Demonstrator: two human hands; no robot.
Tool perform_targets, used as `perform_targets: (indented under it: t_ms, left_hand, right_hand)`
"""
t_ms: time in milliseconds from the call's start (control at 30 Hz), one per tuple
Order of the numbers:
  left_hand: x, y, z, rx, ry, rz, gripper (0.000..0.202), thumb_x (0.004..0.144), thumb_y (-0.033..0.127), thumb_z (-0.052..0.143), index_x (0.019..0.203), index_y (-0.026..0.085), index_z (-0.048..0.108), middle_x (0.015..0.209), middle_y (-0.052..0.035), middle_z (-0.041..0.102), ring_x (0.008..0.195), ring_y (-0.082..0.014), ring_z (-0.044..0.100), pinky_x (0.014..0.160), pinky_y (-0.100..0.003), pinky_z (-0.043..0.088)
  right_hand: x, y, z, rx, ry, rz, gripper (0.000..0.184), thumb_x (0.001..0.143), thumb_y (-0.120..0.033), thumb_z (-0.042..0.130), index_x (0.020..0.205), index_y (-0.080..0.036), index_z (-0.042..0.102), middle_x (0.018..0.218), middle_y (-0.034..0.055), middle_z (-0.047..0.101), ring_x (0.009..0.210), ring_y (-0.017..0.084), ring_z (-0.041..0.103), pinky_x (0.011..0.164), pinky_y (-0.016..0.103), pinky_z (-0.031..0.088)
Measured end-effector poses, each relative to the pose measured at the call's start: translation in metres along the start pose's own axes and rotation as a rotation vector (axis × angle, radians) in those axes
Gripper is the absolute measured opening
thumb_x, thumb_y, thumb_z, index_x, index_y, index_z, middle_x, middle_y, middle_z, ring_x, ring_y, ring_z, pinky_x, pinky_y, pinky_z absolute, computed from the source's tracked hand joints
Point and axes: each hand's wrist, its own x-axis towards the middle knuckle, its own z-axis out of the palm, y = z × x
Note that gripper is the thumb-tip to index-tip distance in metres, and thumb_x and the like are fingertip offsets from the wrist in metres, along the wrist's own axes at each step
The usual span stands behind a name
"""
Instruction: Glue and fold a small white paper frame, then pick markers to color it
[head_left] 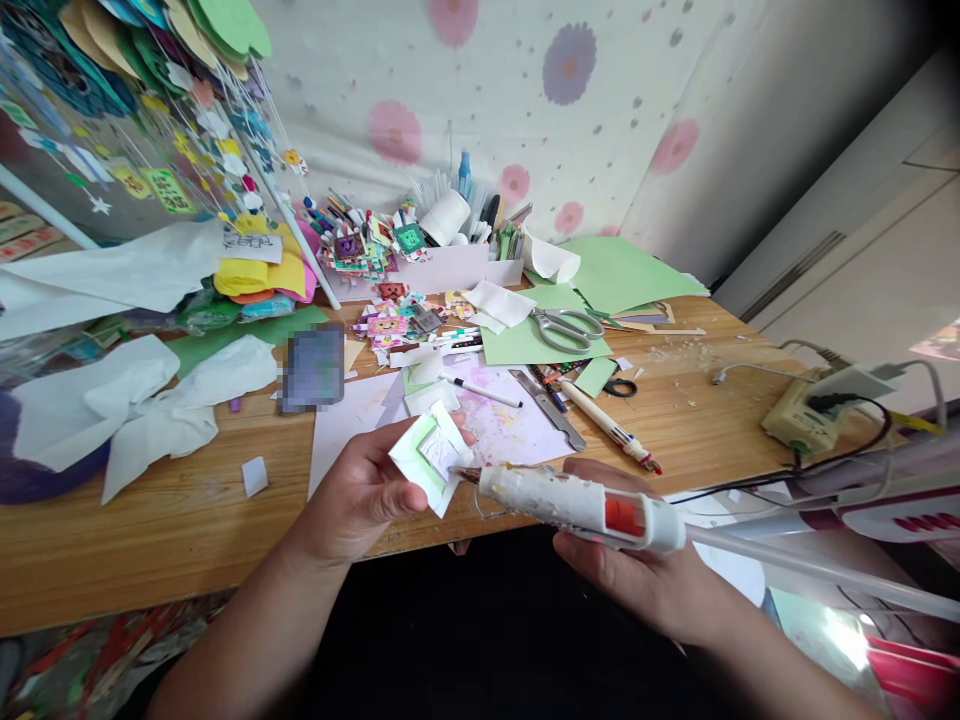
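At left hand (360, 500), paper piece (433, 455)

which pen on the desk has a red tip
The thick cream pen lying diagonally below the scissors; the thin white pen to its left has a black tip.

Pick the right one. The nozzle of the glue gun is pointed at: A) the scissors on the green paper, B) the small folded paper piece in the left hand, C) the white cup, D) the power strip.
B: the right hand holds the glue gun with its nozzle tip at the small folded paper piece gripped by the left hand.
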Motion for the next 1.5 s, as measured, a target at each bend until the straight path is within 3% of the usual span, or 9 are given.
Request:
perform_targets:
  t_ms: [367, 600, 800, 1133, 1500]
  left_hand:
    - [-0.0005, -0.0005, -0.0002, 0.027, 0.016, 0.001, 0.053, 0.065, 0.044, 0.080, 0.114, 0.025, 0.070, 0.105, -0.0069, 0.074, 0.096, -0.0226, 0.065, 0.085, -0.029, 0.048]
    - [-0.0005, -0.0013, -0.0013, 0.026, 0.009, 0.001, 0.052, 0.065, 0.044, 0.081, 0.113, 0.026, 0.070, 0.102, -0.0051, 0.075, 0.092, -0.0207, 0.066, 0.084, -0.028, 0.049]
    - [-0.0002, -0.0007, -0.0014, 0.035, -0.003, 0.006, 0.052, 0.066, 0.045, 0.080, 0.113, 0.027, 0.070, 0.103, -0.0053, 0.074, 0.095, -0.0209, 0.065, 0.086, -0.028, 0.048]
    - [-0.0020, -0.0001, -0.0029, 0.035, 0.015, -0.012, 0.055, 0.064, 0.045, 0.081, 0.114, 0.027, 0.070, 0.097, -0.0055, 0.073, 0.090, -0.0198, 0.063, 0.081, -0.028, 0.048]
    - [-0.0021, 0.0017, 0.0010, 0.051, 0.058, -0.002, 0.055, 0.062, 0.045, 0.082, 0.112, 0.026, 0.071, 0.104, -0.0075, 0.074, 0.096, -0.0245, 0.064, 0.087, -0.034, 0.048]
  right_hand:
    - [-0.0006, 0.0045, 0.0008, 0.028, -0.007, 0.033, 0.015, 0.084, -0.014, 0.053, 0.074, -0.022, 0.045, 0.069, -0.0010, 0.052, 0.062, 0.014, 0.050, 0.057, 0.027, 0.040]
    - [-0.0006, 0.0041, 0.0007, 0.103, -0.097, 0.011, 0.012, 0.083, -0.011, 0.051, 0.078, -0.022, 0.048, 0.074, -0.0012, 0.053, 0.066, 0.013, 0.049, 0.060, 0.026, 0.038]
    - [-0.0016, 0.0039, -0.0009, 0.097, -0.064, 0.065, 0.015, 0.082, -0.014, 0.051, 0.072, -0.020, 0.042, 0.070, -0.0011, 0.049, 0.062, 0.013, 0.046, 0.056, 0.026, 0.034]
    - [-0.0020, 0.0089, 0.0001, 0.050, -0.030, 0.037, 0.014, 0.084, -0.014, 0.052, 0.075, -0.021, 0.045, 0.070, -0.0010, 0.051, 0.063, 0.014, 0.047, 0.057, 0.028, 0.036]
    - [-0.0008, 0.0052, 0.0010, 0.016, -0.062, 0.049, 0.016, 0.082, -0.015, 0.052, 0.071, -0.021, 0.042, 0.067, -0.0022, 0.048, 0.059, 0.012, 0.046, 0.054, 0.026, 0.035]
